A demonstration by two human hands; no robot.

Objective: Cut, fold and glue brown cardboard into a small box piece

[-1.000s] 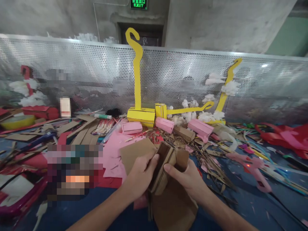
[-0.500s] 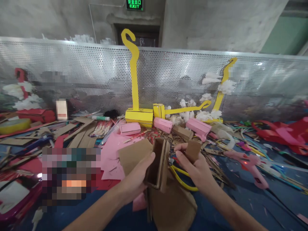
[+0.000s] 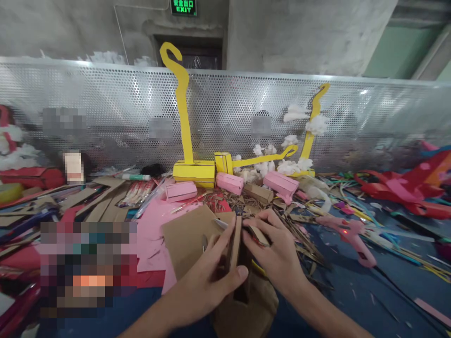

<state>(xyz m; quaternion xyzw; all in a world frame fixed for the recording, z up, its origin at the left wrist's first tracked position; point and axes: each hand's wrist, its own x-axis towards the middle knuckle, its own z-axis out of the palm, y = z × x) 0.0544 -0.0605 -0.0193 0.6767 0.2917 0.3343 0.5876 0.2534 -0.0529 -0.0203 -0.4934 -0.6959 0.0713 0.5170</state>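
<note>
My left hand (image 3: pixel 211 277) is wrapped round a narrow, hollow brown cardboard box (image 3: pixel 237 244), thumb across its near side. Between the fingers of my right hand (image 3: pixel 280 256) is a small cardboard piece (image 3: pixel 260 234), held close against the box's right side. The right fingertips hide whether the two touch. Under my left hand lies a flat cardboard sheet (image 3: pixel 185 234). A rounded piece of cardboard (image 3: pixel 248 314) is below the box. Yellow-handled scissors (image 3: pixel 259 268) are mostly covered by my hands and the box.
A pink glue gun (image 3: pixel 352 234) with a lit red light lies to the right, its cord trailing forward. Yellow hooked cardboard pieces (image 3: pixel 193 171) and small pink boxes (image 3: pixel 181 191) stand at the back before a perforated metal screen (image 3: pixel 225 112). Scraps and pink paper (image 3: pixel 153 234) litter the blue table.
My right hand has brought the small cardboard piece left to the box. The box has been turned in my left hand, and its wide opening faces me less. The view has shifted slightly right.
</note>
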